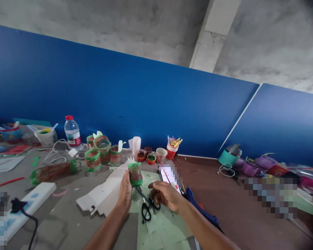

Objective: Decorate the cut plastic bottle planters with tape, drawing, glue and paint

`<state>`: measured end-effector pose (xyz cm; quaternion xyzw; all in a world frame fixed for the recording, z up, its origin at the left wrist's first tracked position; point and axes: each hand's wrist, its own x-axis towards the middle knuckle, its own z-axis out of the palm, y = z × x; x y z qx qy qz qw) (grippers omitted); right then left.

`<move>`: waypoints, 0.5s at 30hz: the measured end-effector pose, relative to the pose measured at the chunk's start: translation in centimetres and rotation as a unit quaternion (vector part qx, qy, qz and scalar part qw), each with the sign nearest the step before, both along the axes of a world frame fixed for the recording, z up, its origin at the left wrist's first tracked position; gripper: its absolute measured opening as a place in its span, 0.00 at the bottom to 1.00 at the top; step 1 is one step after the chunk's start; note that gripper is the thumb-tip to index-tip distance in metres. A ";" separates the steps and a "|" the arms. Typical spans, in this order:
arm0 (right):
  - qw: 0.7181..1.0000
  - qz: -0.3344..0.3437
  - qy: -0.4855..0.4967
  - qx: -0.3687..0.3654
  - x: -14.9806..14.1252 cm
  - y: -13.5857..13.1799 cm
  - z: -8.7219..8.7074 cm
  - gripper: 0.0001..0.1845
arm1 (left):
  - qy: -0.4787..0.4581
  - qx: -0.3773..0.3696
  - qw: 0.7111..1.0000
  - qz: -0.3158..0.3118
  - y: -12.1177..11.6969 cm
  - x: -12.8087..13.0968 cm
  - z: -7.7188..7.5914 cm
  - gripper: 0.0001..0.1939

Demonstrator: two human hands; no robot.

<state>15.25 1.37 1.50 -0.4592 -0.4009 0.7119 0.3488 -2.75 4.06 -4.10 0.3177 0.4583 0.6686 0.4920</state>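
Note:
My left hand (125, 194) is closed round a small clear cup (135, 174) wrapped in brown with green tape bands, held upright just above the table. My right hand (165, 196) is curled at the handles of black scissors (147, 206), whose blades point up toward the cup's base. Both hands hover over a pale green sheet (161, 225). White cut card (104, 196) lies just left of my left hand.
Several similar brown-and-green cups (101, 152) stand at the back with a water bottle (72, 133), paper cups (171, 148) and small bowls. A blue glue gun (198, 206) lies right of my hand. A white power strip (28, 205) sits at the left, a teal container (229, 156) at the right.

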 end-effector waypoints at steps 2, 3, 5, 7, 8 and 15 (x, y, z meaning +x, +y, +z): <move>1.000 0.008 -0.016 0.018 -0.3 -0.2 -0.6 0.18 | 0.018 -0.031 0.999 0.019 -0.1 -0.1 0.2 0.33; 0.999 0.007 -0.028 0.035 -0.5 -0.3 -0.8 0.20 | 0.029 -0.038 0.999 0.023 -0.2 -0.2 0.2 0.33; 0.995 0.003 -0.058 0.087 -0.8 -0.5 -1.1 0.21 | 0.056 -0.028 0.998 0.021 -0.4 -0.3 0.2 0.33; 0.984 0.002 -0.091 0.152 -1.0 -0.9 -1.1 0.20 | 0.093 -0.015 0.995 0.022 -0.6 -0.4 -0.2 0.33; 0.977 0.004 -0.109 0.181 -1.0 -1.2 -1.1 0.19 | 0.114 -0.012 0.993 0.022 -0.6 -0.5 -0.5 0.33; 0.906 0.000 -0.239 0.348 -1.3 -2.8 -1.4 0.12 | 0.217 0.035 0.976 0.002 -0.6 -1.3 -2.4 0.39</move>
